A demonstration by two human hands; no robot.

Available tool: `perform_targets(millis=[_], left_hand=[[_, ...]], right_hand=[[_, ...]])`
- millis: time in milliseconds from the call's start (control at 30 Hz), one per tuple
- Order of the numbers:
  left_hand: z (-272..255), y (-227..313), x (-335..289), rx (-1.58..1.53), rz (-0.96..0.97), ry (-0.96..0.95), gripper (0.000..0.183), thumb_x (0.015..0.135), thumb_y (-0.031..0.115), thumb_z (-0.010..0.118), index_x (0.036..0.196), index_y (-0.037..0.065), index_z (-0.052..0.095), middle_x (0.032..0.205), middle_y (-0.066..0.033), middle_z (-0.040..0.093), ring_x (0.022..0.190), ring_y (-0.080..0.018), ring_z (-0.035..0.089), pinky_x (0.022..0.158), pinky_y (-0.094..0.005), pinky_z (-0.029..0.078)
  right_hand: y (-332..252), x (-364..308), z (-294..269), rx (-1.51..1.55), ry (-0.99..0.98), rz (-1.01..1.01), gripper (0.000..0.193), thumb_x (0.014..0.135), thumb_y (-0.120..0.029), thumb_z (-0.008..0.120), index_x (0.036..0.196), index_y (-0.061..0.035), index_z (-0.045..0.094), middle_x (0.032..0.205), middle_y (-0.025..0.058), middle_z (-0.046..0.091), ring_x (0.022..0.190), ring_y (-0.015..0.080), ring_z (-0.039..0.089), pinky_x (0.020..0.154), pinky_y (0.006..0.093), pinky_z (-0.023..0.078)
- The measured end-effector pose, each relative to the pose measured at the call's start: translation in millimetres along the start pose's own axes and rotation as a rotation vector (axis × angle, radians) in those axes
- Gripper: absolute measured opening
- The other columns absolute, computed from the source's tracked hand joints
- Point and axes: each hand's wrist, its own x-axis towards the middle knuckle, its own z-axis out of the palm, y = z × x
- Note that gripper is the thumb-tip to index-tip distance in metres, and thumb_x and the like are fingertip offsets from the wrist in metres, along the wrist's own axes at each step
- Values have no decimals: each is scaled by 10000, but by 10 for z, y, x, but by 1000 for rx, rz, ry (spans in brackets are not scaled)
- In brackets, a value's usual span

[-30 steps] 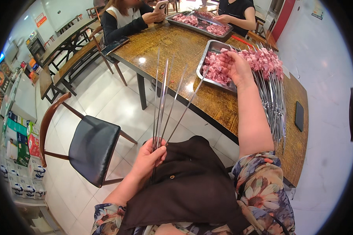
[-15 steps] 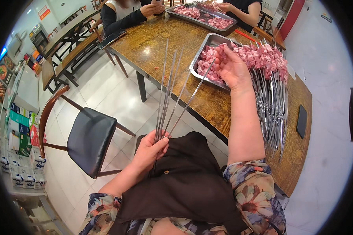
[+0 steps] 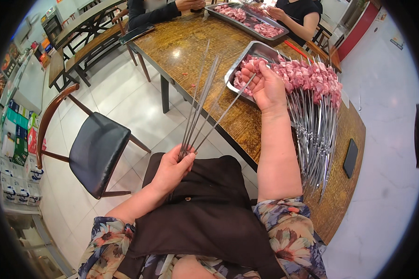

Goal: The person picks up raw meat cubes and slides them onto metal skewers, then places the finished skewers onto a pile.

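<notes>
My left hand is closed around a fan of several long, thin metal skewers, points up, above my dark apron. One skewer leans away to the right, its tip reaching the fingers of my right hand. Those fingers are curled and pinched over the near tray, around what looks like a bit of raw meat, mostly hidden by the hand. Pink meat pieces lie in the metal tray. Right of the hand, a thick pile of loaded meat skewers rests with bare shafts toward me.
The brown wooden table holds a phone at right. Farther off stands a second meat tray, with two people at it. A red stick lies near the skewer pile. A black-seated chair stands at left.
The view has shifted slightly. My right hand stays over the tray, its fingers more curled and closer to the leaning skewer's tip. My left hand keeps its hold on the skewers.
</notes>
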Motion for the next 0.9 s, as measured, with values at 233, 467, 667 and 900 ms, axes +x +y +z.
perform_targets(millis=[233,467,667,900], left_hand=[[6,22,-18,-8,-6,-18,140,915,147,532,1014,49,542,639,30,465,491,-21,358,416,-165,252],[-1,29,-37,-43,-11,9,133,915,140,529,1005,44,544,627,33,451,485,-23,354,415,-168,259],[34,74,-47,-91,-56,19,119,915,141,534,990,50,546,623,37,448,486,-27,355,416,-171,268],[33,108,-51,-103,-79,7,118,916,147,536,985,52,540,614,38,433,473,-25,329,405,-175,248]], right_hand=[[58,-50,101,10,3,-78,179,939,-196,479,915,-28,539,821,118,610,735,229,627,691,368,536],[108,-111,257,-83,-22,-143,178,943,-195,473,892,-35,530,780,89,595,671,202,622,635,344,539],[177,-129,313,-159,-5,-249,178,951,-187,453,904,-32,526,782,93,599,677,206,632,623,324,540],[127,-171,403,-69,6,-241,172,951,-172,451,918,-20,525,822,111,613,710,211,641,658,318,542]])
